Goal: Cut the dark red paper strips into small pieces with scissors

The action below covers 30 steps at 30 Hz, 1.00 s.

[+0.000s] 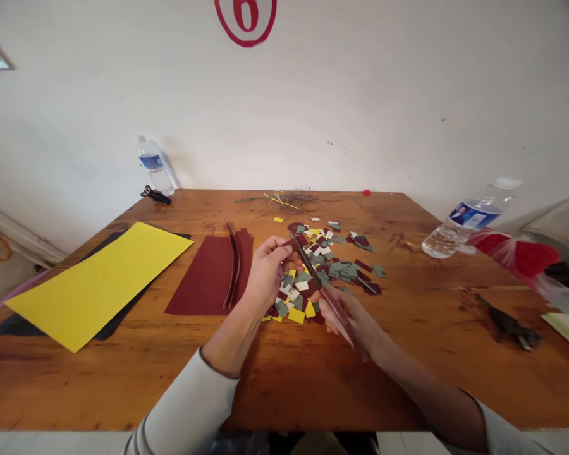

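Maroon paper strip [329, 297], long, narrow (slightly blurred), pinched between both hands.

Both forearms are bare from the wrists up to pushed-back sleeves of a pale, off-white long-sleeved top. The left hand [267, 270] and right hand [355, 319] wear no gloves. The left sleeve's cuff shows a thin dark edge.

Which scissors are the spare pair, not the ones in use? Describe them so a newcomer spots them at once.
Start at the wooden table and go to its far left corner, where a water bottle stands against the wall. The small black scissors lie at that bottle's foot, well apart from both hands. Unlike the dark tool near the right edge, they sit beyond the yellow sheet.
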Available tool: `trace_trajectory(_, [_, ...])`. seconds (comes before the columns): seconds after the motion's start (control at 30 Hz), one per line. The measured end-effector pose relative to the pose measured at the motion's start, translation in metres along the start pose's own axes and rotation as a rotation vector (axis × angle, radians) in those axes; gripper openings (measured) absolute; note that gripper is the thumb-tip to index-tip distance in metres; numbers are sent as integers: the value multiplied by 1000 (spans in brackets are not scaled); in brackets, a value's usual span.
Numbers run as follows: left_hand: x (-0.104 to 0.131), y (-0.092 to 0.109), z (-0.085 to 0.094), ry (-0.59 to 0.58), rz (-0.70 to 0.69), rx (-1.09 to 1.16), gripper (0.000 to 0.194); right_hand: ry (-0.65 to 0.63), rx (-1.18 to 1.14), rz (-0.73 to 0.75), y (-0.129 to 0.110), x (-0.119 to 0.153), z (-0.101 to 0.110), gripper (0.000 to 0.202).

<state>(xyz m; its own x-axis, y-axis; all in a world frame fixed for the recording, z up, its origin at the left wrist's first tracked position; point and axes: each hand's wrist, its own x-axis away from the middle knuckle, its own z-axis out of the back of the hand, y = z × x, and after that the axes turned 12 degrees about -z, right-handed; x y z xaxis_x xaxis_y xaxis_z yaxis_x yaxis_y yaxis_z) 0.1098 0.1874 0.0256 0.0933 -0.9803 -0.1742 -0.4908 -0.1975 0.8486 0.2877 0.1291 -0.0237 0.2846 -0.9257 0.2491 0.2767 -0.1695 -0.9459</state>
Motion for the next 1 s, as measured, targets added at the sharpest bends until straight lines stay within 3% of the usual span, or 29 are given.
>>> trace_trajectory(0.63, [2, -2, 3, -36, 42, 55, 36, -27, -158, -93, -2, -1, -2, 37])
trace_trajectory(1.0, [-1, -4, 2, -4, 100, 42, 23, 15, -214, -233, -5, 0, -6, 45])
